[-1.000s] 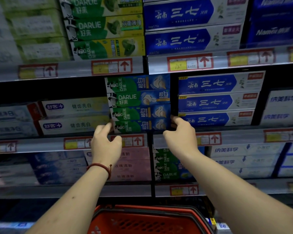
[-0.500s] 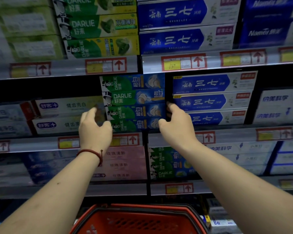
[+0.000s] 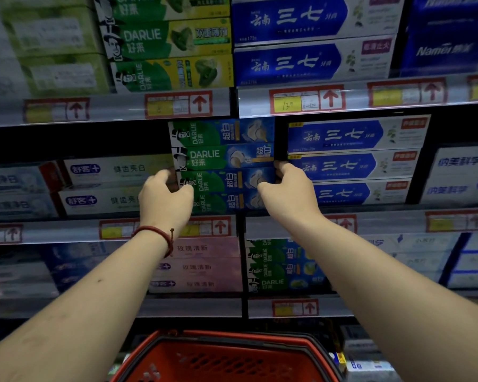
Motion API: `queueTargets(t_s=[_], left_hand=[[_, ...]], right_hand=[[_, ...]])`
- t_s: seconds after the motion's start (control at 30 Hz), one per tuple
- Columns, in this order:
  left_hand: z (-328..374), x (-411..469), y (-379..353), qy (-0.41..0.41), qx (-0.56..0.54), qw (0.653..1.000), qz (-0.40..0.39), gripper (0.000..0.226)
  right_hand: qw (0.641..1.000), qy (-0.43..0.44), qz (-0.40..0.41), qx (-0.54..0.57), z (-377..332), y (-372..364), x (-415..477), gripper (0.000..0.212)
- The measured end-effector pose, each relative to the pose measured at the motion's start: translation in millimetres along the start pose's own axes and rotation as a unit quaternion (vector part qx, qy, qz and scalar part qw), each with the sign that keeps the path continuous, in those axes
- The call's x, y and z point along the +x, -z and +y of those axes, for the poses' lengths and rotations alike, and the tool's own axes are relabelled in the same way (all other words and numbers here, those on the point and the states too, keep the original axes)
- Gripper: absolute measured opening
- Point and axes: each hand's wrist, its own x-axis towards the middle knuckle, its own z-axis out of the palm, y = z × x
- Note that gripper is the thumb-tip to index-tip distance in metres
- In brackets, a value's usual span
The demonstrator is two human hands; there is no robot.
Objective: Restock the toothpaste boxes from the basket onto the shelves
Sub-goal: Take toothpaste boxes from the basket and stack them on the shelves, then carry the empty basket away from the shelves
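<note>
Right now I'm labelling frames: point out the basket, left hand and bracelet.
basket (image 3: 218, 362), head view, mesh wall
left hand (image 3: 164, 205), head view, back of hand
bracelet (image 3: 153, 229), head view, cord on wrist

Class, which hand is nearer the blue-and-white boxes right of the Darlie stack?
Right. The right hand grips the Darlie stack at the end beside the blue-and-white boxes; the left hand grips its opposite end, farther away.

Darlie boxes (image 3: 221, 157): four, stacked flat | middle shelf (image 3: 384, 223) | red basket (image 3: 232, 337): below
</note>
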Motion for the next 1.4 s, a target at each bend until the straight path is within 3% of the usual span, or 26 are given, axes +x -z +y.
queueTargets(t_s=[0.2,0.43,0.57,0.97,1.07,1.17,1.27,1.4], left_hand=[[0.5,-2.6,2.3,-0.010,0.002,1.000,-0.005,0.040],[1.5,-3.6,4.4,-0.007,0.012,1.000,-0.012,0.050],[4.3,-6.0,3.2,-0.007,0.014,1.000,-0.020,0.042],[3.2,-6.4,4.1,-0.008,0.019,0.999,-0.032,0.053],[7.7,-7.2,8.2,-0.010,0.038,0.998,-0.041,0.060],[14.8,0.1,15.1,-0.022,0.031,0.999,-0.029,0.044],[20.4,12.9,17.8,-0.026,0.009,0.999,-0.022,0.032],[26.6,21.3,16.5,-0.017,-0.028,0.999,-0.019,0.047]], right_hand=[[1.000,0.004,0.004,0.011,2.8,0.7,-0.1,0.060],[1.000,0.008,0.009,0.022,4.6,0.2,-2.2,0.052],[1.000,0.007,0.004,0.026,3.2,0.0,-2.8,0.047],[1.000,0.008,-0.011,0.016,0.1,4.3,-1.9,0.057],[0.999,0.029,-0.014,0.009,-1.8,8.9,-1.1,0.052],[0.999,0.051,-0.016,0.004,-7.3,12.3,0.9,0.052],[0.998,0.054,-0.027,-0.008,-14.7,13.8,4.9,0.036],[0.999,0.012,-0.033,0.015,-24.6,13.7,12.1,0.032]])
